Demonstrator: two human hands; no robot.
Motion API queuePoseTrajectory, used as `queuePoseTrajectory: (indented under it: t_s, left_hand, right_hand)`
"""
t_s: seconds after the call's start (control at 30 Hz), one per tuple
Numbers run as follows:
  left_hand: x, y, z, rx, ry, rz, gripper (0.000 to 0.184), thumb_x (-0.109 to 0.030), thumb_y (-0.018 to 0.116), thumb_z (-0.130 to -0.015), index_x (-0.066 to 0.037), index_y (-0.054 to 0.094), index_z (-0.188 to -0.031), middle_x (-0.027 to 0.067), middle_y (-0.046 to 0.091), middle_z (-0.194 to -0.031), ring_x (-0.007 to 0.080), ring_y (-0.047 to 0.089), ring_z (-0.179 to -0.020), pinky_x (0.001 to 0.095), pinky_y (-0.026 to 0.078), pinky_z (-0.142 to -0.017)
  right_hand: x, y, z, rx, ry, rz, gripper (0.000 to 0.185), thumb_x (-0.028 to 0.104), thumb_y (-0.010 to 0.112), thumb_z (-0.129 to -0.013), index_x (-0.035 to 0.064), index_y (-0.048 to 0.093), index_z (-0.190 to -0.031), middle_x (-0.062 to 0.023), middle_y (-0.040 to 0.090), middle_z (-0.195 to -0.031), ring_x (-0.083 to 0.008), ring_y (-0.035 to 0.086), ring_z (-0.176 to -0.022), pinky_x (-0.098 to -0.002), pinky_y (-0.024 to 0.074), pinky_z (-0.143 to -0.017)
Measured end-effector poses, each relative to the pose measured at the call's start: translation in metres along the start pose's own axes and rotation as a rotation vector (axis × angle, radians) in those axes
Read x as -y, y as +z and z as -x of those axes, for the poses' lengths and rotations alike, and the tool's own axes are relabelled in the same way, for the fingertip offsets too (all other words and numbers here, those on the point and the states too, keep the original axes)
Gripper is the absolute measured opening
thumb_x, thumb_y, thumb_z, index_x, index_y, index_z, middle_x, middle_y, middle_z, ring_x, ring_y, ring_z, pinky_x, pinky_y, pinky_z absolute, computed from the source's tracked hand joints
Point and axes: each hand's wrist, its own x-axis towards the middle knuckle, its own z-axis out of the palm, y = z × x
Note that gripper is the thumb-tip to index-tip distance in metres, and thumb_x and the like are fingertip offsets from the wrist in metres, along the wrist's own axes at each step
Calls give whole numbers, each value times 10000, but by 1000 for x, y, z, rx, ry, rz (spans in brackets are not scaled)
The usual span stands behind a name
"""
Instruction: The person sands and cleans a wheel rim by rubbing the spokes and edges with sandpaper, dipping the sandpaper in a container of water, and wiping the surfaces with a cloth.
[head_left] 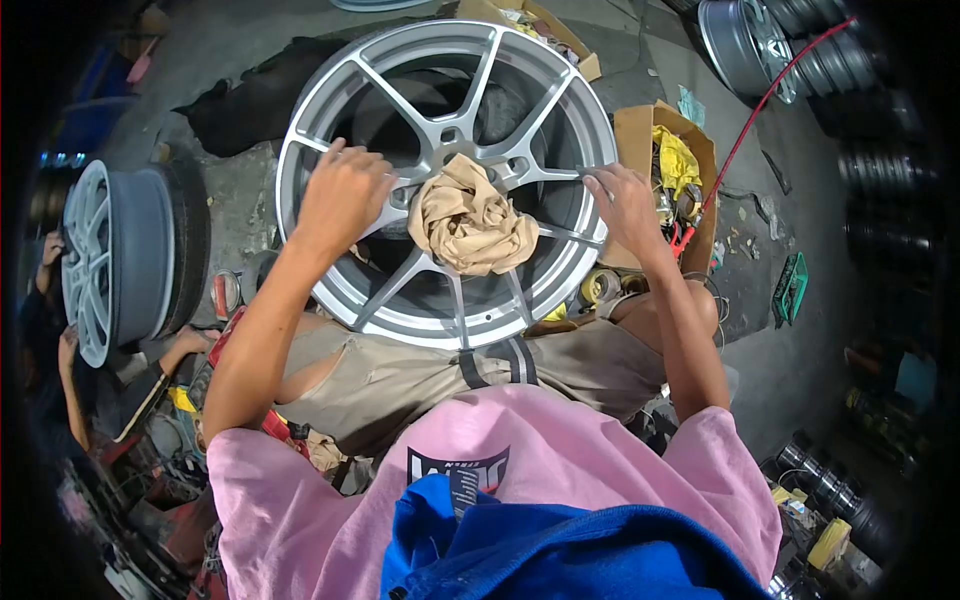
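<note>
One half-curled left hand point(345, 197) and one half-curled right hand point(625, 205) flank a wheel point(437, 130) before the worker's lap point(590, 362), grip unclear; brown paper point(475, 218) lies crumpled mid-wheel, the work seemingly unfinished.

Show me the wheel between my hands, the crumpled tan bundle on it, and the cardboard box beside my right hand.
Wheel point(480, 80): head view, an upper spoke.
Crumpled tan bundle point(472, 222): head view, its middle folds.
Cardboard box point(633, 138): head view, the side nearest the wheel.
</note>
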Motion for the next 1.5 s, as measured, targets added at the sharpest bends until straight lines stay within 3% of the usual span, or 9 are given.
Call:
queuePoseTrajectory:
  t_s: [0.2, 0.3, 0.37, 0.63, 0.73, 0.97, 1.07, 1.3, 1.5]
  left_hand:
    - [-4, -9, -16, 40, -102, 20, 267, -234, 673, -991, -7, 766, -885, 172, 741, -874, 390, 702, -863, 505, 544, -915]
    - [-16, 8, -17, 77, -77, 36, 279, -255, 693, -972, -5, 761, -867, 188, 729, -835, 394, 699, -828, 488, 553, -760]
    - [-24, 12, -18, 127, -47, 53, 281, -253, 692, -971, -3, 758, -861, 181, 727, -826, 388, 701, -832, 483, 562, -808]
    - [-8, 4, -15, 199, -136, -18, 245, -238, 711, -957, -17, 794, -1021, 154, 778, -1066, 333, 709, -1083, 548, 456, -1132]
    - [-5, 15, -9, 171, -100, -92, 331, -359, 721, -949, -41, 795, -1004, 157, 771, -1058, 315, 703, -1100, 543, 433, -1147]
    - [0, 23, -18, 255, -42, -156, 491, -507, 738, -909, -23, 781, -984, 172, 761, -962, 322, 719, -998, 473, 492, -973]
    - [4, 34, -23, 318, -41, -193, 513, -544, 741, -889, -32, 771, -889, 175, 752, -839, 345, 738, -868, 458, 511, -886]
    - [13, 41, -51, 509, -100, -186, 690, -685, 725, -829, 1, 777, -882, 220, 765, -905, 384, 758, -899, 472, 594, -817]
    - [9, 42, -50, 490, -109, -216, 557, -582, 751, -813, -45, 803, -949, 180, 782, -965, 349, 769, -940, 444, 609, -836]
  right_hand:
    - [72, 52, -25, -219, -58, -49, 308, 285, 667, -998, 0, 768, -1055, -187, 729, -1008, -391, 697, -953, -501, 514, -874]
    - [86, 76, -54, -295, 292, -283, 361, 290, 599, -1042, -29, 736, -1144, -237, 704, -965, -454, 671, -938, -530, 513, -845]
    - [86, 78, -68, -208, 591, -406, 288, 212, 548, -1032, -29, 704, -1005, -243, 701, -982, -472, 662, -956, -544, 494, -849]
    - [92, 82, -67, -543, 568, -509, 363, 186, 568, -1021, -75, 717, -1226, -281, 732, -1038, -466, 700, -958, -485, 531, -897]
    - [50, 80, -119, -738, 566, -377, 315, 212, 565, -996, -63, 674, -888, -316, 661, -838, -532, 632, -823, -562, 459, -766]
    - [66, 71, -67, -554, 665, -553, 356, 263, 609, -1015, -76, 699, -954, -224, 661, -758, -344, 663, -774, -480, 493, -782]
    - [58, 65, -23, -421, 661, -1339, 416, 274, 656, -1051, -85, 696, -1256, -68, 757, -1044, -142, 649, -969, -328, 526, -868]
    - [0, -13, 88, -380, 618, -350, 367, 239, 555, -1077, -54, 692, -1250, -80, 675, -875, -141, 604, -811, -337, 498, -739]
    - [12, 74, 171, -112, 1168, -1105, 461, 304, 579, -1090, -59, 587, -1374, -112, 648, -1235, -190, 670, -964, -376, 644, -831]
